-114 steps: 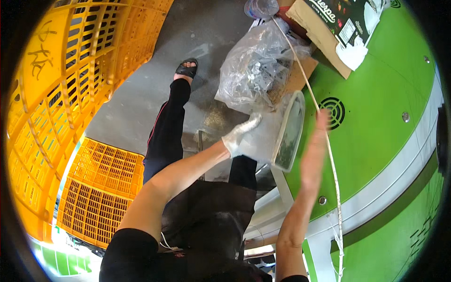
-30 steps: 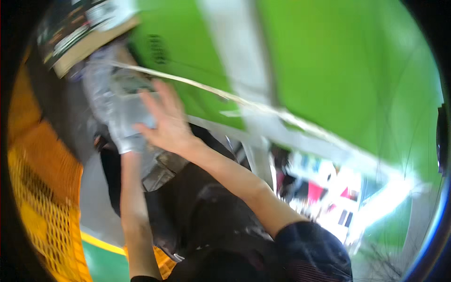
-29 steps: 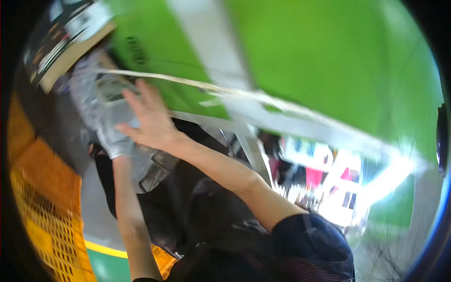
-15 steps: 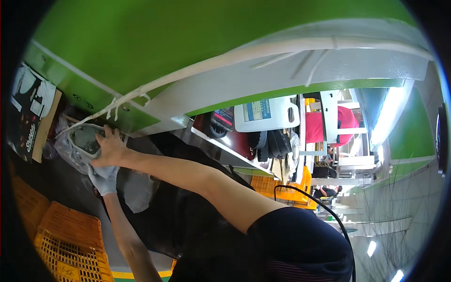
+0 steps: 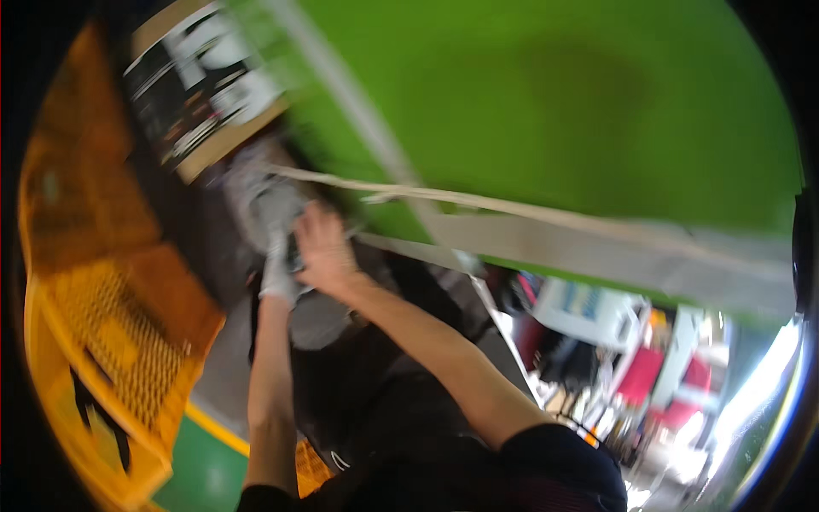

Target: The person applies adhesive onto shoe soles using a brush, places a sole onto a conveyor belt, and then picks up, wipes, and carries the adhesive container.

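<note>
My left hand (image 5: 279, 264), in a pale grey glove, reaches down to a blurred grey bundle (image 5: 275, 203) at the end of a white cord. Motion smears its fingers, so its grip cannot be made out. Close on its right is my bare right hand (image 5: 324, 252), fingers stretched out and slightly apart. Between the hands shows a small dark patch; whether it belongs to the grey-rimmed tub seen earlier is unclear. Crumpled clear plastic (image 5: 241, 186) lies beside the bundle.
A cardboard box (image 5: 232, 147) with a dark printed face stands beyond my hands. Orange plastic crates (image 5: 128, 341) fill the left side. A green panel (image 5: 554, 111) rises on the right, the white cord (image 5: 512, 207) running across it. A white plastic container (image 5: 584, 314) sits farther right.
The view has swung left, bringing the crates and box further in. My right hand was on the grey-rimmed tub; now its fingers are stretched out. My gloved hand has moved up beside it.
</note>
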Demonstrator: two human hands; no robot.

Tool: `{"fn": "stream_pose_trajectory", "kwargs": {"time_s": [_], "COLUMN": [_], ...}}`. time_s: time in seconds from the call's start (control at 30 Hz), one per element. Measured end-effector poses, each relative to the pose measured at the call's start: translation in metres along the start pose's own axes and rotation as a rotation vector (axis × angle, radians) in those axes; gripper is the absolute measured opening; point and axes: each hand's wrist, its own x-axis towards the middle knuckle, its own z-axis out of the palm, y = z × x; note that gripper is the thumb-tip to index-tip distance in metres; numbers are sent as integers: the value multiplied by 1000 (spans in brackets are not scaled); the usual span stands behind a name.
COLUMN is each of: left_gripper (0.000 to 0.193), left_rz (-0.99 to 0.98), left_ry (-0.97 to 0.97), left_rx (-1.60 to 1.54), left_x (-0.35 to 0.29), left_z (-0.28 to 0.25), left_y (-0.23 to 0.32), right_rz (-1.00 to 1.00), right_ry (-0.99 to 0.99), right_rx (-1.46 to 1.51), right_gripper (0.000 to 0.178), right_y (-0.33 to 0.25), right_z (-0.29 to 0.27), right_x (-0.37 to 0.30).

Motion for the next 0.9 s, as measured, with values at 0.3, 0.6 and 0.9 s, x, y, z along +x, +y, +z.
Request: {"fn": "stream_pose_trajectory", "kwargs": {"time_s": [0.3,0.6,0.9], "left_gripper": [66,47,54], "left_rz": [48,165,146], "left_ry": [462,303,311], "left_rx": [8,-70,-64], "left_x": [11,35,24], "left_z": [-47,-127,-101], "left_y": [0,1,10], "right_rz": [-94,-71,88], "right_ry": [-24,-36,-417], "right_rx": [140,600,600], "right_gripper": [87,70,66], "right_y": [-24,-5,-1], "right_z": [32,4,-1], "right_x": [-4,27,72]}}
